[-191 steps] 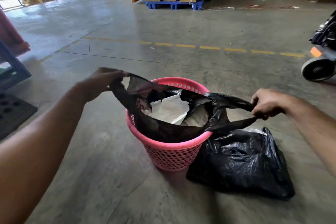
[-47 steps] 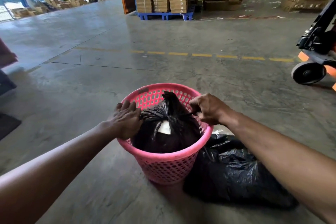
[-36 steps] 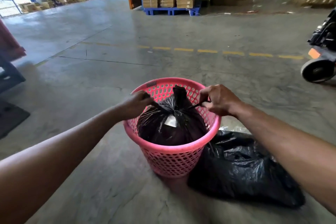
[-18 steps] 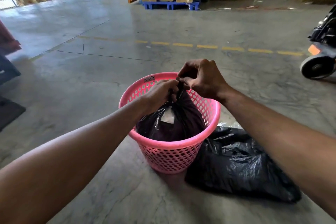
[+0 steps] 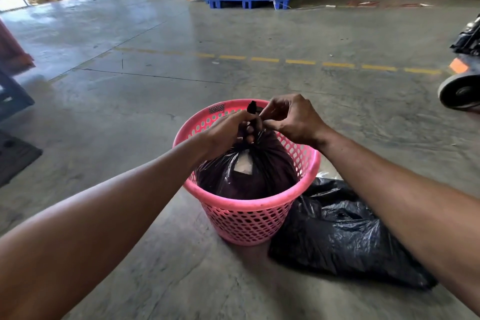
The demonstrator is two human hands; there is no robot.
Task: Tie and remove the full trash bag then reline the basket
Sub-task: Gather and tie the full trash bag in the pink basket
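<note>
left hand (image 5: 228,130) clamps the bag (image 5: 246,171) neck; right hand (image 5: 291,119) seems to pinch a tail. thin plastic could tear, or the knot slip, in the basket (image 5: 249,215).

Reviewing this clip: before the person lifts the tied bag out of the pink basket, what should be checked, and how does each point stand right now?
1. Bag neck gathered: ok. The full trash bag is bunched to a twist at its top.
2. Knot finished: cannot tell. The left hand and right hand cover it.
3. Firm hold on the neck: ok for the left hand, which is closed around it; the right hand only pinches at the top.
4. Bag free of the rim: ok. The pink basket shows a bare rim all round.
5. Landing spot: not ok on the right, where another black bag lies against the basket.
</note>
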